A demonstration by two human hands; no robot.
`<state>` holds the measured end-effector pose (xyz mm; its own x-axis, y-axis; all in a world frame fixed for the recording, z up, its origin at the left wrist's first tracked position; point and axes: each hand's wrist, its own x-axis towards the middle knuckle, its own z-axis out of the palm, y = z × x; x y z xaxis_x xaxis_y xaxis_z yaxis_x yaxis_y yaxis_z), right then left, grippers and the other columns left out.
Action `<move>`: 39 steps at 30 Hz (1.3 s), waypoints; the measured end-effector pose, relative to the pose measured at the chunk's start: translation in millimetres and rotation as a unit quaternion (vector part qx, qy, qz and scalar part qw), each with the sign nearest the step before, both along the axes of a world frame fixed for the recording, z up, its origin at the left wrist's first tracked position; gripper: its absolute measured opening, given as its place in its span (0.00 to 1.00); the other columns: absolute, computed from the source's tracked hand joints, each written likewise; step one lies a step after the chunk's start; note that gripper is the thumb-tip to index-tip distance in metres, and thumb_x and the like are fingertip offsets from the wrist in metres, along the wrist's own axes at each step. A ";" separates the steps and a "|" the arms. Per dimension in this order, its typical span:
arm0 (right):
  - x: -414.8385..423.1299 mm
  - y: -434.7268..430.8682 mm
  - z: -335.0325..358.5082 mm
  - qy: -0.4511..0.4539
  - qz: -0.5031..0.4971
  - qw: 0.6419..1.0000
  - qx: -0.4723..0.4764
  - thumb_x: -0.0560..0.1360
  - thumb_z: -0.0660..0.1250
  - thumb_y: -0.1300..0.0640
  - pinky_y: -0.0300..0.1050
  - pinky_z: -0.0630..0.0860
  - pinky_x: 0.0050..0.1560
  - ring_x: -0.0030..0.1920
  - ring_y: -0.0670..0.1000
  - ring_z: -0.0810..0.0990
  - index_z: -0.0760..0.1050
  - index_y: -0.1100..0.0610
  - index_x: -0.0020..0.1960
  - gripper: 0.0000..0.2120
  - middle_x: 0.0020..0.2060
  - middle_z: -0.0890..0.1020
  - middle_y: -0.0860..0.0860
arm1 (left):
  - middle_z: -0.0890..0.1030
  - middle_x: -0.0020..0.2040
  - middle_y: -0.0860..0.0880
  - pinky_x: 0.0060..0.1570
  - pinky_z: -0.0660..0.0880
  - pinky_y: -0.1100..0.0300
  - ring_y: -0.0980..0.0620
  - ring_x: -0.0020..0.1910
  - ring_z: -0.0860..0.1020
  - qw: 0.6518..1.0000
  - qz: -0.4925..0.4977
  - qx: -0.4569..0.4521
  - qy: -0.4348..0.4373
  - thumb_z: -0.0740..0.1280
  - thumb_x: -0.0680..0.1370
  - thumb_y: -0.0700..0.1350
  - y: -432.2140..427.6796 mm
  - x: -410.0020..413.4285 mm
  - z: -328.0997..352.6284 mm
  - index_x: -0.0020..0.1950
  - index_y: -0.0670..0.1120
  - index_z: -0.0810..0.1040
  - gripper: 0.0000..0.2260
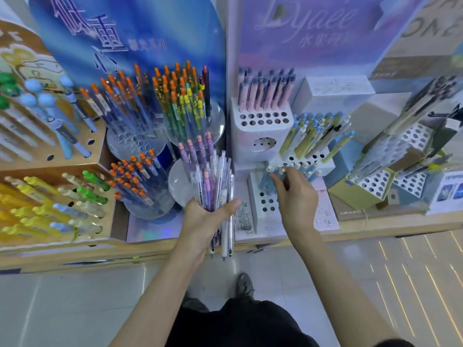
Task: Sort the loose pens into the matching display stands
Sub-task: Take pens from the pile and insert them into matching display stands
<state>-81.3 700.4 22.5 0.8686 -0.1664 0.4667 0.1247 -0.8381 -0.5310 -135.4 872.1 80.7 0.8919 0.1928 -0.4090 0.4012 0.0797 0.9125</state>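
As left hand (pixel 208 221) grips bundle (pixel 216 176), right hand (pixel 295 196) pinches blue pen (pixel 266 182).

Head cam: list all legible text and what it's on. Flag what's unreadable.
"Byaee" (script, approximate): purple backboard.
"重" and "心": blue backboard; the character above them is cropped.
Smaller Chinese lines on both boards: too blurred to read.
Large letters on the grey sign: cut off, unreadable.
Print on the olive box: too small.
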 end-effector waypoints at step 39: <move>-15.3 -45.8 21.0 0.146 0.119 0.974 0.124 0.78 0.59 0.65 0.45 0.71 0.34 0.33 0.49 0.76 0.71 0.54 0.66 0.18 0.36 0.76 0.47 | 0.84 0.48 0.51 0.49 0.74 0.63 0.56 0.50 0.81 1.000 0.013 -0.002 0.004 0.77 0.68 0.44 -28.1 -9.1 -1.3 0.52 0.52 0.76 0.16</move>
<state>-96.6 654.6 43.4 0.9861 -0.0208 0.1646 0.1124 -0.6460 -0.7550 -144.5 843.9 79.4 0.8837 0.2138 -0.4163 0.4056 0.0940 0.9092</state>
